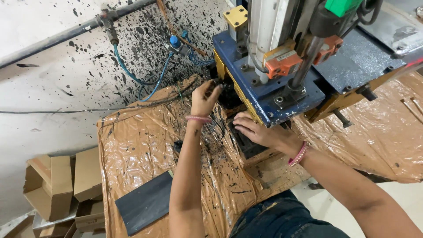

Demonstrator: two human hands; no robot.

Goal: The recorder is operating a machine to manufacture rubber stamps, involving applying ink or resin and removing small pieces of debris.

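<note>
Left hand [203, 98] pinched a small dark part [219, 87] at its fingertips, beneath the blue steel press head [264, 94]; right hand [260, 131] lay flat, fingers together, on the black block [246, 143].

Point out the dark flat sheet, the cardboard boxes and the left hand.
dark flat sheet [145, 203], head view, middle of its top face.
cardboard boxes [59, 185], head view, side of the front box.
left hand [204, 99], head view, back of the hand.

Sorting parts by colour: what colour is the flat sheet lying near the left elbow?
Dark grey-black, plain; the flat sheet shows best in the head view.
</note>
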